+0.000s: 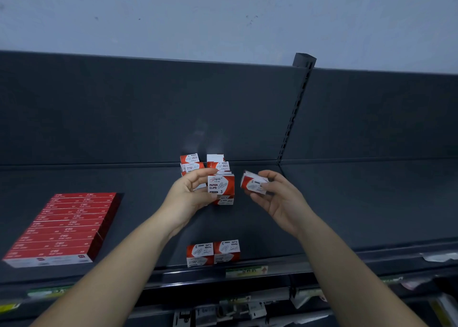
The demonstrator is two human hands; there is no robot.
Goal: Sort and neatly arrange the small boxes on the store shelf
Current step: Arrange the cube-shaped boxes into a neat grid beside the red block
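My left hand (189, 190) grips a red-and-white paper clip box (221, 184) above the dark shelf (347, 202), its label facing me. Under that box lies another one (224, 201), partly hidden. My right hand (275, 195) pinches a second, tilted paper clip box (254, 183) just to the right of the first; it is blurred. Behind my hands several more such boxes (198, 164) are piled loosely near the shelf's back panel. Two paper clip boxes (213, 252) stand side by side at the shelf's front edge.
A flat block of long red boxes (64, 230) fills the shelf's left part. A slotted upright post (295, 108) divides the back panel at right. Price tags (245, 271) line the front rail, and lower shelf goods (223, 312) show beneath.
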